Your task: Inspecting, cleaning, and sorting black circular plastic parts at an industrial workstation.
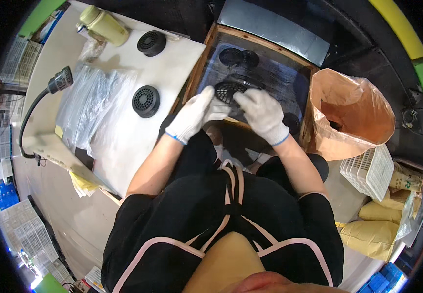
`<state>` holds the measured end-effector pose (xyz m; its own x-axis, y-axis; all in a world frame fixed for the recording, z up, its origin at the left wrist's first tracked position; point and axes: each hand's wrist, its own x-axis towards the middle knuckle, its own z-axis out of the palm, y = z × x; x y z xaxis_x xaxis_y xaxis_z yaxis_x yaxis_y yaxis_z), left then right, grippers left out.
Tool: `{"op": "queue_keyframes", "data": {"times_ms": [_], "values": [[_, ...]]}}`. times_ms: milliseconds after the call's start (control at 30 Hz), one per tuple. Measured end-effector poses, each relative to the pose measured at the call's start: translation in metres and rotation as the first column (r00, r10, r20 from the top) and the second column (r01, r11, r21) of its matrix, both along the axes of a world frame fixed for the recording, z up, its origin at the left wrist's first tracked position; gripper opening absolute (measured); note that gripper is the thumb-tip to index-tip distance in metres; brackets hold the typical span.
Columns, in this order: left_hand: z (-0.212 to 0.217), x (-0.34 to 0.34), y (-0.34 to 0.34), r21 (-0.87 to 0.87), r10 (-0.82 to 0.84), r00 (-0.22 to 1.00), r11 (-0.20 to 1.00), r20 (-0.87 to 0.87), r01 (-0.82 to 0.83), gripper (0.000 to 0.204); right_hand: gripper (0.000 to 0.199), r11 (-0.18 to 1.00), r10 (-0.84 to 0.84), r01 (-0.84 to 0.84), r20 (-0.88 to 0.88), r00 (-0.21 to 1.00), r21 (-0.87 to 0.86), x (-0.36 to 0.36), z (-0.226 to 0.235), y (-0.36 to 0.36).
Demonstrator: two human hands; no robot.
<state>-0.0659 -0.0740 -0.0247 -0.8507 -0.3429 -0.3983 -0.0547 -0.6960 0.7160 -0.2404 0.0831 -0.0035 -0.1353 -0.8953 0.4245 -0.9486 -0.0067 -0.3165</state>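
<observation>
Both my hands wear white knit gloves with blue cuffs. A round black plastic grille cap is held over the wooden-framed tray, its perforated face partly visible. My left hand grips the cap from the left, thumb on its near side and fingers beneath. At the cap's right edge, my right hand is closed, fingers bent and slightly blurred. Whether a small tool sits in those right fingers is hidden. Behind the cap, more black round parts lie on the tray's dark blue surface.
Two black grille caps stand on the white table at left, near clear plastic bags, a yellow bottle and a gooseneck lamp. An open lined bag stands right of the tray, above a white crate.
</observation>
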Motion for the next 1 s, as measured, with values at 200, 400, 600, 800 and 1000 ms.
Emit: {"op": "queue_keyframes", "data": {"times_ms": [200,400,600,800,1000], "values": [[0.02,-0.003,0.015,-0.309,0.113,0.984,0.939,-0.134,-0.15,0.014,0.029,0.944,-0.082,0.195,0.384,0.92,-0.266,0.014,0.033,0.025],[0.064,-0.003,0.053,-0.447,0.218,0.968,0.858,-0.127,-0.252,0.014,0.045,0.976,-0.192,-0.06,0.957,0.218,0.209,0.059,0.064,0.016],[0.056,0.009,0.062,-0.093,0.471,0.881,0.876,-0.046,-0.474,0.02,0.032,0.998,-0.058,0.018,0.997,-0.058,0.059,0.069,0.041,0.018],[0.066,0.026,0.079,-0.485,0.224,0.939,0.811,-0.262,-0.328,0.01,0.039,0.988,-0.06,-0.126,0.969,0.239,0.092,0.081,0.056,0.031],[0.082,0.021,0.086,-0.241,0.46,0.873,0.839,-0.161,-0.487,0.033,0.026,0.998,0.018,-0.054,0.963,-0.27,-0.034,0.096,0.068,0.035]]}}
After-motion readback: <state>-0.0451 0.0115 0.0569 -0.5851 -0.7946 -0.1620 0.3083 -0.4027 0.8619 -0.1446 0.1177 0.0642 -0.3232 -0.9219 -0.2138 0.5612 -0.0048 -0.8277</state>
